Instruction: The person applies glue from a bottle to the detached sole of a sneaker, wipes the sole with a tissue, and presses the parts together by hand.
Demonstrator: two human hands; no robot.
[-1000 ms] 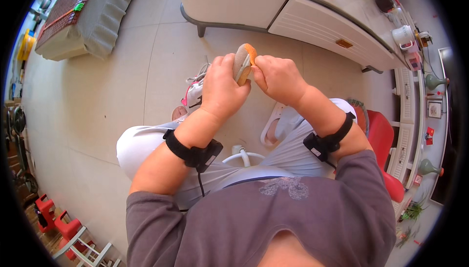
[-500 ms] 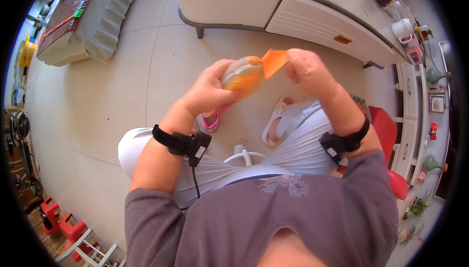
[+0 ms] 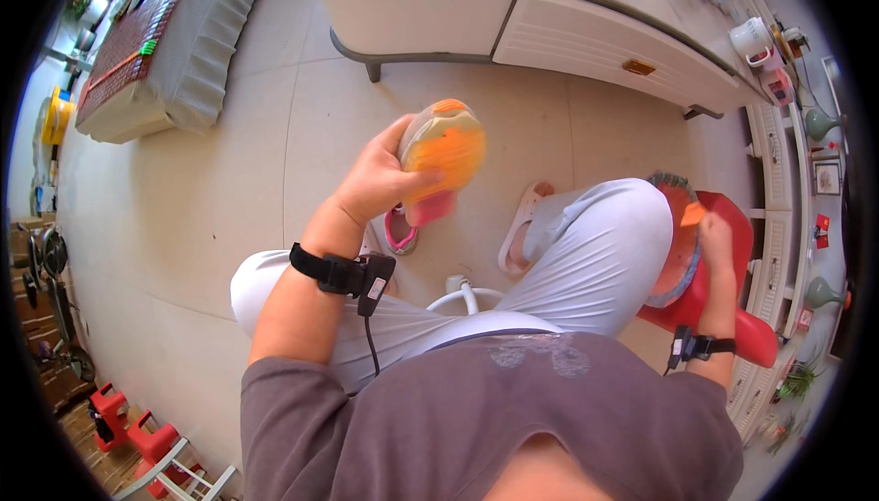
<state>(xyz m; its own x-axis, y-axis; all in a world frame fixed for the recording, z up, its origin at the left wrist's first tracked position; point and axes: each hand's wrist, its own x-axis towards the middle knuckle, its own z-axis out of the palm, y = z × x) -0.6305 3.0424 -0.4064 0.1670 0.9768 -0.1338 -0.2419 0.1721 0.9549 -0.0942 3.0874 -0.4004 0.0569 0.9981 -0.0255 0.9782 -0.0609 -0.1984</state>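
Observation:
My left hand (image 3: 388, 169) is wrapped round a shoe (image 3: 449, 155), held upright above the floor with its orange and pink sole facing me. Off to the right, my right hand (image 3: 716, 240) is closed on a small flat orange piece (image 3: 692, 215), whose exact kind I cannot make out. That hand is at the edge of a round basin (image 3: 661, 299) with a dark patterned rim, partly hidden behind my knee. Below the held shoe, a grey shoe with a pink lining (image 3: 401, 231) lies on the floor by my foot.
The basin rests on a red plastic stool (image 3: 756, 336). A white cabinet (image 3: 417, 16) on short legs stands ahead. A cloth-draped table (image 3: 197, 61) is at the far left. Red stools (image 3: 151, 437) and a metal frame (image 3: 174, 473) stand at the lower left.
My right hand has moved from the shoe's toe to the basin at the right, carrying the orange piece. My left hand has turned the shoe more upright.

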